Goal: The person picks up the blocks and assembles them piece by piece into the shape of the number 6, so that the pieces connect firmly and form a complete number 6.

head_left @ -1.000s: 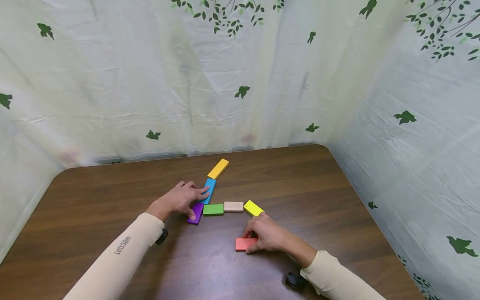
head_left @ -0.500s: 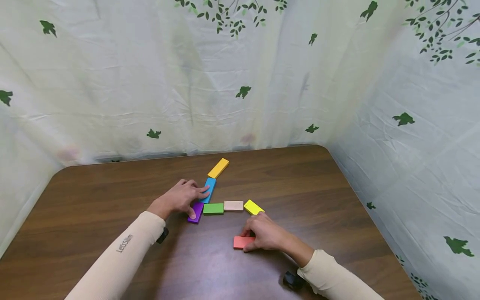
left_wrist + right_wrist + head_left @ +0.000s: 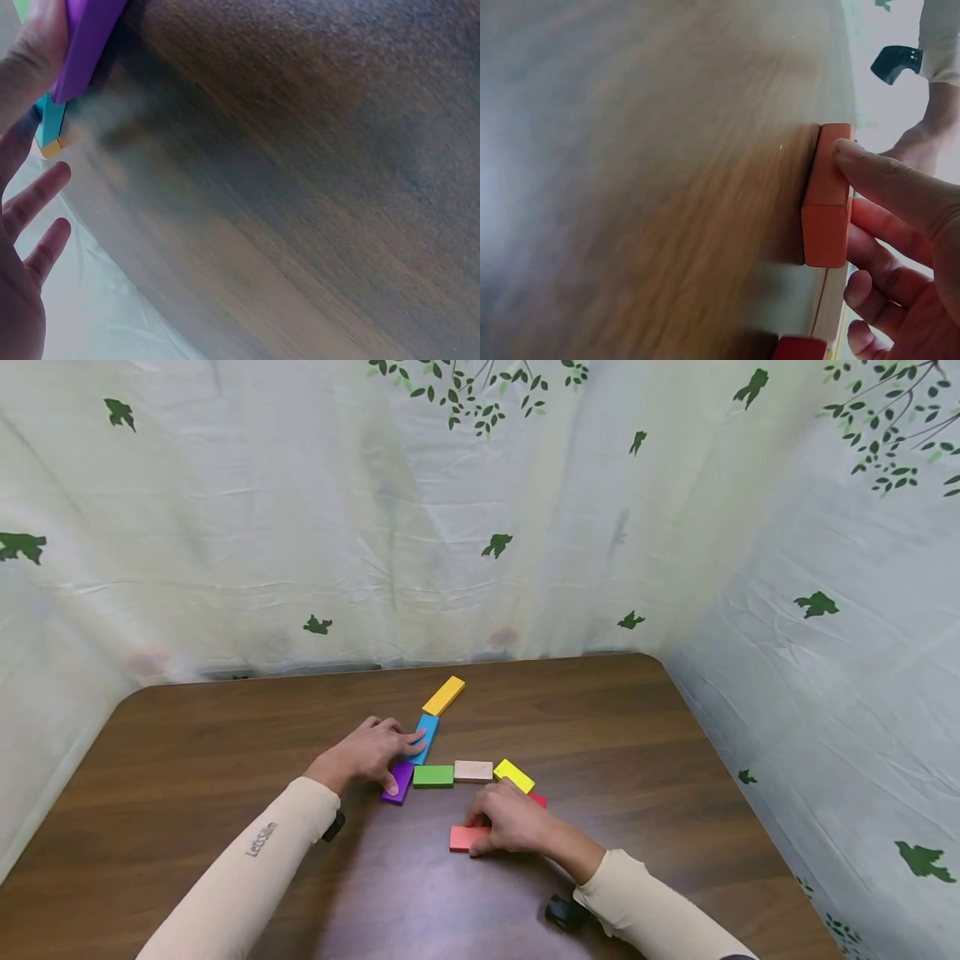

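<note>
My right hand [image 3: 517, 822] pinches a coral domino block [image 3: 461, 838] lying on the table, thumb on its near side and fingers on its far side. In the right wrist view, the thumb presses the coral block's [image 3: 826, 232] long face. My left hand [image 3: 366, 753] rests on the other end of the layout, its thumb on a purple block [image 3: 403, 774] and a finger on a blue block [image 3: 430, 731]. A green block [image 3: 433, 777], a pale pink block [image 3: 474, 771] and a yellow block [image 3: 514, 774] continue rightward. A red block [image 3: 538, 799] is mostly hidden behind my right hand.
An orange-yellow block [image 3: 444, 695] lies beyond the blue one, angled toward the back right. The brown wooden table [image 3: 225, 752] ends at a white curtain [image 3: 247, 552] printed with green leaves and birds.
My right hand has slid the coral block leftward and slightly away from me, uncovering part of the red block. The left hand stays on the purple and blue blocks; the view has shifted slightly.
</note>
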Motion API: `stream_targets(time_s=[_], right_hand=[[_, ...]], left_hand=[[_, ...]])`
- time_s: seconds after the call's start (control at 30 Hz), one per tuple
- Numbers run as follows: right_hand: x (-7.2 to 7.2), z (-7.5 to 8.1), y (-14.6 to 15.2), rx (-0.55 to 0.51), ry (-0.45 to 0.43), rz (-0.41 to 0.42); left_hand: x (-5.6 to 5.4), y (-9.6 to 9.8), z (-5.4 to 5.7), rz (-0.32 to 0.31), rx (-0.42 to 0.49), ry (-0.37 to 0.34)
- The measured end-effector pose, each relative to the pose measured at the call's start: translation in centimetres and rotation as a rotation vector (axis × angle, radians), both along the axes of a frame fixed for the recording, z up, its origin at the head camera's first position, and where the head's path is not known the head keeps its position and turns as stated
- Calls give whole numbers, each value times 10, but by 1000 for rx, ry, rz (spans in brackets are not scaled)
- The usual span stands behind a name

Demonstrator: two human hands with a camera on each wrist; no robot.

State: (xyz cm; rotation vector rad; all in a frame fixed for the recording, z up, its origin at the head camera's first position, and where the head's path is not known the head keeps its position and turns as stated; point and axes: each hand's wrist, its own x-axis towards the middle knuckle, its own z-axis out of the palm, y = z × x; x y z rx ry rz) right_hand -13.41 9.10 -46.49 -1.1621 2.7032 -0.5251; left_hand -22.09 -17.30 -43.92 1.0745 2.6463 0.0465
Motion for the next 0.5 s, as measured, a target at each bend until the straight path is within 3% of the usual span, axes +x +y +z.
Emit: stream_targets(time_s=[0.5], right_hand=[[-9, 0, -30, 17, -34, -27]], left_hand=[[0, 1, -1, 10, 6, -11]])
